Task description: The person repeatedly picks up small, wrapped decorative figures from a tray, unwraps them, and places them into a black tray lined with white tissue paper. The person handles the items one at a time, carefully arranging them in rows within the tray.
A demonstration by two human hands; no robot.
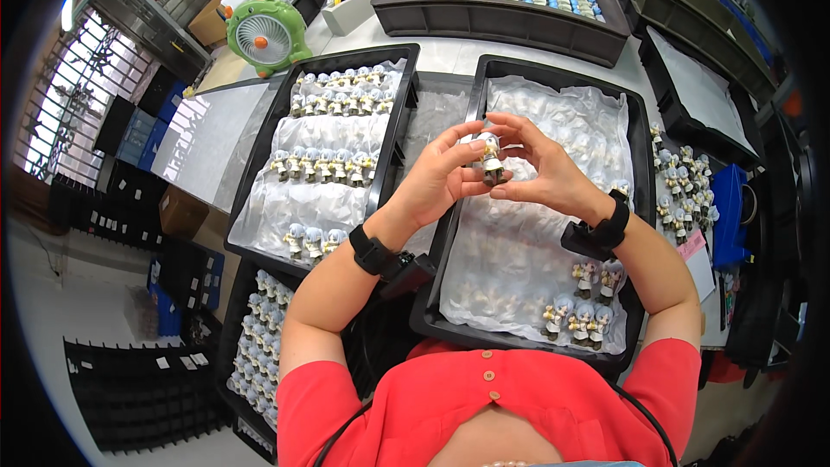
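Between both hands I hold a small figurine (491,158) with pale hair, a white and yellow outfit and a dark base, upright over the gap between two black trays. My left hand (441,169) pinches it from the left with thumb and fingers. My right hand (545,169) curls round it from the right, its fingertips at the figurine's top and lower side. Beneath my right hand is the right tray (648,164), lined with white tissue, with several similar figurines (588,322) at its near right corner. The left tray (259,169) holds rows of figurines (324,166) on tissue.
Loose figurines (683,182) lie on the right beside a blue bin (731,216). A large grey crate (510,19) of blue and white pieces stands at the back. A green fan (266,35) is back left; another figurine tray (259,337) sits low at left.
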